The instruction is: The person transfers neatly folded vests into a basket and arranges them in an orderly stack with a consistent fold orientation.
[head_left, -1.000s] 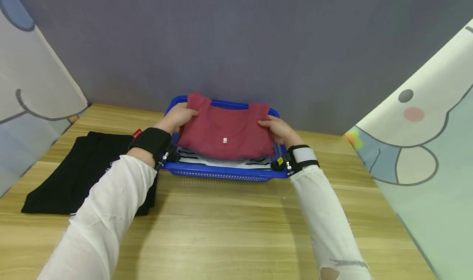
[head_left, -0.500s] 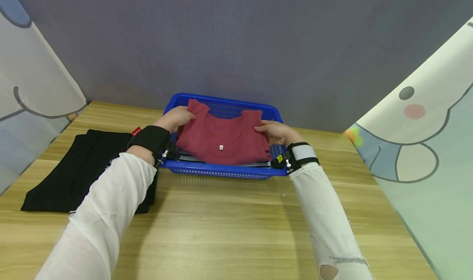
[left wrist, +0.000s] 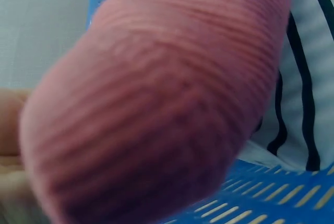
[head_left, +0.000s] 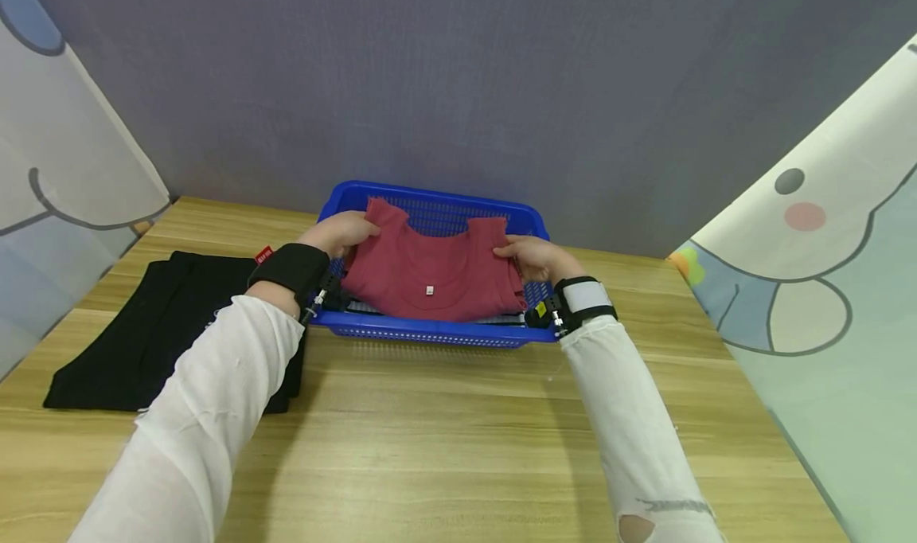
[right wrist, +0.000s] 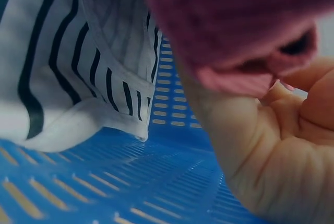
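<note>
Garment (head_left: 430,268) of ribbed red cloth, folded, white label (head_left: 430,291) at the neckline, is located within the rim of the blue basket (head_left: 430,334), which stands at the rear edge of the tabletop (head_left: 430,439). Its shoulder ends are raised and pinched by both hands; its lower part lies toward the basket's front rim. Whether it bears fully on the contents below cannot be determined.

Progress, as judged from present positions: white cloth with dark stripes (right wrist: 57,51) is already inside the basket, beneath the red garment. Placement of the red garment appears nearly complete; release is not yet done. Black folded clothing (head_left: 150,328) with a red tag (head_left: 264,254) lies flat outside the basket, by the tabletop's left edge, partly covered by the left arm. Whether it belongs to the same work is not established.

Pose: both arms, in white sleeves, reach forward from the tabletop's front edge. Left hand (head_left: 342,231) is at the basket's left end, thumb over the left shoulder of the cloth. Right hand (head_left: 533,255) is at the right end, fingers and thumb curled on the opposite shoulder, above the basket floor. Bands are worn on both wrists. Grip on both sides: narrow, cloth held.
</note>
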A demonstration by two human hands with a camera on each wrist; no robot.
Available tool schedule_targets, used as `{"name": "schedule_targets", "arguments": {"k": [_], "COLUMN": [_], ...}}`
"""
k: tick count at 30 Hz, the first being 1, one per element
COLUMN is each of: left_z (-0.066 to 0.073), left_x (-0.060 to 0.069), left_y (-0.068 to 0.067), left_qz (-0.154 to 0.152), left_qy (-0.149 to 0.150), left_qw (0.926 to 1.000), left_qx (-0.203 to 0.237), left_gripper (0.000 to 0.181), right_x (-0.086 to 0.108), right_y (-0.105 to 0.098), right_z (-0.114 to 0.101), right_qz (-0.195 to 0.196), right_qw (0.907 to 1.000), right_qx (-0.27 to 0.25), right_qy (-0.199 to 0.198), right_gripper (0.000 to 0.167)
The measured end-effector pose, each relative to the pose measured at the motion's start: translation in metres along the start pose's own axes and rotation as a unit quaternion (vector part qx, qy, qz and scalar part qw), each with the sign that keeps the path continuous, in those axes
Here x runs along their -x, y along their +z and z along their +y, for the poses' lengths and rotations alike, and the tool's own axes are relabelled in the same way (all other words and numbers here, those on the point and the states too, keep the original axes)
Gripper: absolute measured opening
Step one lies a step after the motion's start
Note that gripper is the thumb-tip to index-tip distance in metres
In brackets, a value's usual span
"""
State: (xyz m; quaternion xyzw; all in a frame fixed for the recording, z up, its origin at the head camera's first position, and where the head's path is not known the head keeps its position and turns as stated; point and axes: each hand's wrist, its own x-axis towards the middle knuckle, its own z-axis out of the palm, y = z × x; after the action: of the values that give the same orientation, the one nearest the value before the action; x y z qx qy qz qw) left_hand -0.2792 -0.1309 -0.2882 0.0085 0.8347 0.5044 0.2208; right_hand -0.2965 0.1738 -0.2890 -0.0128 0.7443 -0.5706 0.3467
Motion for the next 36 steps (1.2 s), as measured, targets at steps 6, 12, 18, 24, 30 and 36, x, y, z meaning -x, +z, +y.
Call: {"name": "schedule_targets", "arguments": {"k": [6, 12, 18, 24, 30, 36], "left_z": [-0.0022, -0.0027, -0.0007, 0.0002, 0.0031, 0.0044], "left_x": [-0.0010, -0.0001, 0.0005, 0.0003, 0.0015, -0.0017], "left_y": [0.0006, -0.0007, 0.0009, 0.0023, 0.0040, 0.0059], "left_qz": [-0.013, -0.007, -0.009, -0.023, -0.009, -0.012], "left_qy": [-0.003, -0.018, -0.068, -0.079, -0.069, -0.047], "left_qw": [0.9998, 0.9998, 0.9976, 0.9966, 0.9974, 0.9987], "left_qx": [0.017, 0.010, 0.003, 0.012, -0.018, -0.013], "left_gripper": [0.046, 0.038, 0.045, 0.059, 0.059, 0.051], "right_x": [-0.0006, -0.0005, -0.0024, -0.0068, -0.0069, -0.0041], "right_y": [0.0008, 0.0035, 0.0073, 0.0068, 0.0061, 0.0087], "right_z": [0.0000, -0.0009, 0.0012, 0.0041, 0.0046, 0.0034], "right_qz": [0.002, 0.009, 0.020, 0.044, 0.040, 0.049], "right_qw": [0.9999, 0.9998, 0.9989, 0.9960, 0.9929, 0.9916], "right_qx": [0.017, 0.011, 0.029, 0.071, 0.104, 0.105], "right_qy": [0.001, 0.015, 0.031, 0.032, 0.041, 0.058], "right_gripper": [0.056, 0.055, 0.042, 0.014, 0.040, 0.053]}}
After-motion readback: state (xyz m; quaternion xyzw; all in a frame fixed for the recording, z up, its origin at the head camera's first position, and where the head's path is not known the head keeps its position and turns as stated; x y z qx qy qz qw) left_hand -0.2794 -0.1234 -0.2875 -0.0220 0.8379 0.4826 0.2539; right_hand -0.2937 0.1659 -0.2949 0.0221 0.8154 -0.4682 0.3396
